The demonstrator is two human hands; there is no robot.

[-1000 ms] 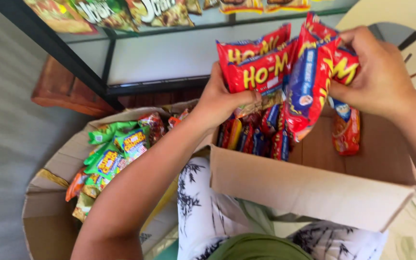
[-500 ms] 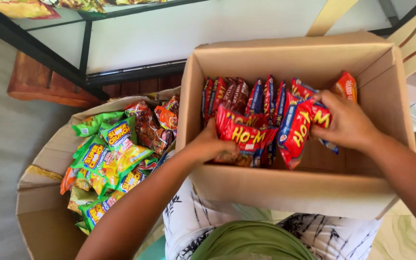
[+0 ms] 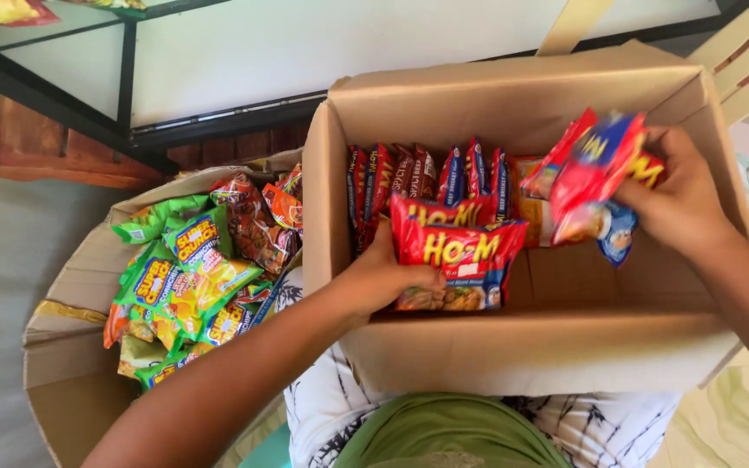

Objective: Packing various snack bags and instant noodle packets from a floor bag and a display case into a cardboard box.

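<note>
Packing job looks maybe a third done, I'd say. The cardboard box in the middle of the frame has one row of red noodle packets standing along its far wall, floor mostly bare. Left hand grips a couple of flat packets low inside; right hand clutches a bunch at upper right. Green snack bags sit in another carton at left.

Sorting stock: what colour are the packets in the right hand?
Red and blue packets, yellow lettering; head view.
</note>
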